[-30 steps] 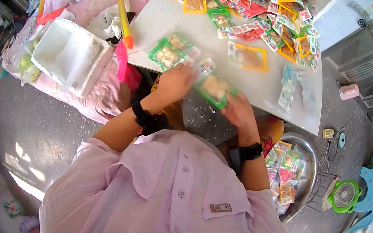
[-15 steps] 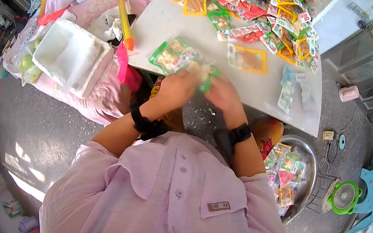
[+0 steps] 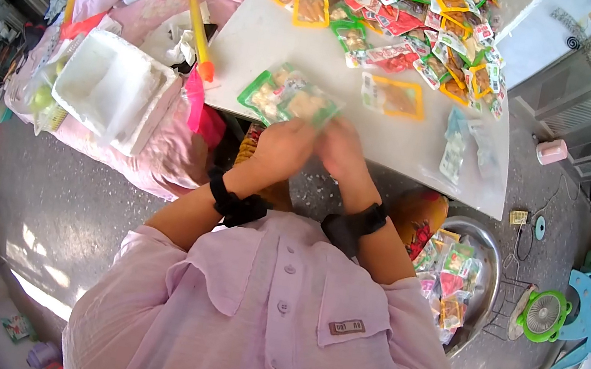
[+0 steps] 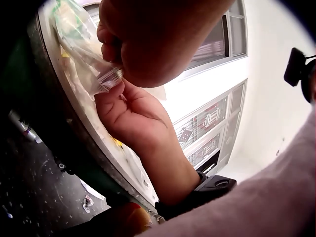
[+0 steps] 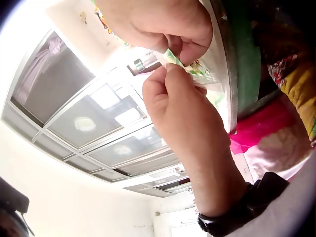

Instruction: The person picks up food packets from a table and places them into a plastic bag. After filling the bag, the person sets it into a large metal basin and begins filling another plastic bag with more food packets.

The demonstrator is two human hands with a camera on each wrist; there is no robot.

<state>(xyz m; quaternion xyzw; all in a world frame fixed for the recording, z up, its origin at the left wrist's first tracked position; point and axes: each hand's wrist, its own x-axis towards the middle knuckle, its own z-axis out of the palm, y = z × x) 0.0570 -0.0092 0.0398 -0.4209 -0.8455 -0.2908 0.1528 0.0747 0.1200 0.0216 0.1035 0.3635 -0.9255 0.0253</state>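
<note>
In the head view a clear, green-edged food packet (image 3: pixel 306 100) with pale round pieces inside is held at the table's near edge. My left hand (image 3: pixel 284 147) pinches its near edge, and my right hand (image 3: pixel 341 152) pinches the same edge close beside it. The left wrist view shows the ribbed clear edge of the packet (image 4: pixel 109 79) between the fingers of both hands. Another green-edged packet (image 3: pixel 261 97) lies on the table just left of the held one, partly overlapped by it.
Many colourful food packets (image 3: pixel 410 16) are heaped at the table's far side. A yellow-edged packet (image 3: pixel 394 97) lies nearer, right of the hands. A metal basin (image 3: pixel 489 295) with more packets stands on the floor at right. A white foam box (image 3: pixel 101 82) sits on the pink-covered bed.
The held packet has moved left and up, from beside the green-edged packet to overlapping it. My right hand has come leftward, from the packet's far side to its near edge next to my left hand.
</note>
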